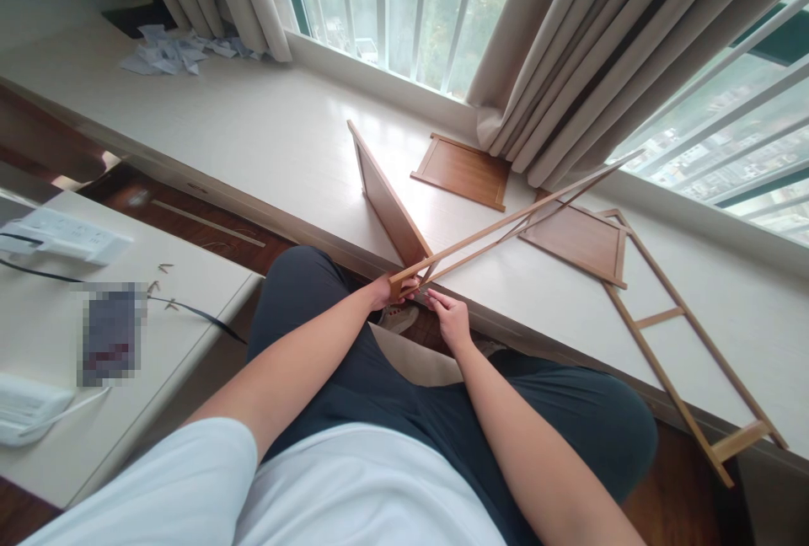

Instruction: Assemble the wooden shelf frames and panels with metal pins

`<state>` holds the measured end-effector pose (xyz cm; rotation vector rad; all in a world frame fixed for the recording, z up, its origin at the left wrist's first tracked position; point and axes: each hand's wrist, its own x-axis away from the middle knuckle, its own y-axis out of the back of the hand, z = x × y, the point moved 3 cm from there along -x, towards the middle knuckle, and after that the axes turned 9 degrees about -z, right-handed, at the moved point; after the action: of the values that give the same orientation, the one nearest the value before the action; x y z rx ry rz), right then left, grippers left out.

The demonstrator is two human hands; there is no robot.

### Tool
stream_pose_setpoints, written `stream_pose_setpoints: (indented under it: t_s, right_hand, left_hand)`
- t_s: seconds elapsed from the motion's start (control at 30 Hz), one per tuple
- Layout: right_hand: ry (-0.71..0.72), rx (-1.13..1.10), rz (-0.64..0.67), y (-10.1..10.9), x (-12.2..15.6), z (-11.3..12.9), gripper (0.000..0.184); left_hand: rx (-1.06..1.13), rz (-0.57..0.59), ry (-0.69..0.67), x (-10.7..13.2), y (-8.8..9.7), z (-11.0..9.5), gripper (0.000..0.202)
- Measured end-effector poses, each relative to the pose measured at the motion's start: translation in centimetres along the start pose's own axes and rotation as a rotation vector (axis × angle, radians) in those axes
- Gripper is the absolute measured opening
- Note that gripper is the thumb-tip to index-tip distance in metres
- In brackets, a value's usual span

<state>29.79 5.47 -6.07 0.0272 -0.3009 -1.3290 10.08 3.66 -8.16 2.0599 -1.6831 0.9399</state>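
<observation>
My left hand is closed around the near end of a long, narrow wooden frame, whose far end reaches up toward the curtain. A wooden panel stands tilted on edge against this near end. Close beside it, my right hand has thumb and fingers pinched together at the frame's end. Whatever is between those fingertips is too small to make out. Two more wooden panels lie on the white ledge: one panel near the curtain, the other panel overlapping a second, ladder-like frame at the right.
The long white ledge runs beneath windows and grey curtains. Crumpled paper lies at its far left. On the white table at left are a power strip, a cable, a blurred object and several small brass-coloured pieces.
</observation>
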Motion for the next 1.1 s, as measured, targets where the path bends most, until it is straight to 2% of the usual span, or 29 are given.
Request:
stream_pose_setpoints:
  t_s: [0.2,0.4,0.63,0.9,1.1]
  right_hand:
    - [0.025,0.032,-0.023,0.02,0.15,-0.02,0.043]
    - [0.084,0.107,-0.032,0.04,0.32,0.13,0.039]
    - [0.150,0.258,-0.023,0.17,0.41,0.05,0.036]
    - [0.136,0.488,0.040,-0.15,0.45,0.05,0.029]
    - [0.083,0.430,0.043,-0.32,0.41,-0.18,0.031]
  left_hand:
    - [-0.003,-0.011,0.017,0.42,-0.31,-0.41,0.041]
    - [0.015,0.034,0.063,0.40,-0.54,-0.22,0.040]
    - [0.011,0.041,0.026,0.06,-0.29,0.01,0.035]
    - [0.005,0.035,0.006,0.33,-0.40,-0.23,0.031]
    - [-0.014,0.033,0.005,0.09,-0.14,-0.12,0.040]
